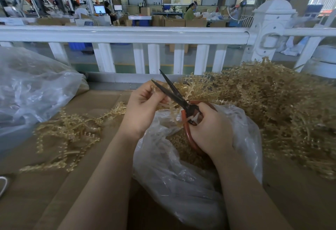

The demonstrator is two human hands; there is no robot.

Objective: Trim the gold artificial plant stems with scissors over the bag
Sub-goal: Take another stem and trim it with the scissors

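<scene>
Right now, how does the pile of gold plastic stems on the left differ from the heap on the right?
The left pile of gold plastic stems is small, thin and spread flat on the brown cardboard surface; the right heap of gold plastic stems is far larger, dense and mounded high. The left pile lies apart from the clear plastic bag; the right heap borders it. Both share the same knobbly gold sprigs.

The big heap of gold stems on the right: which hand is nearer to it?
Right. The right hand, gripping the scissors, is beside the heap of gold stems; the left hand is farther away, across the scissor blades.
</scene>
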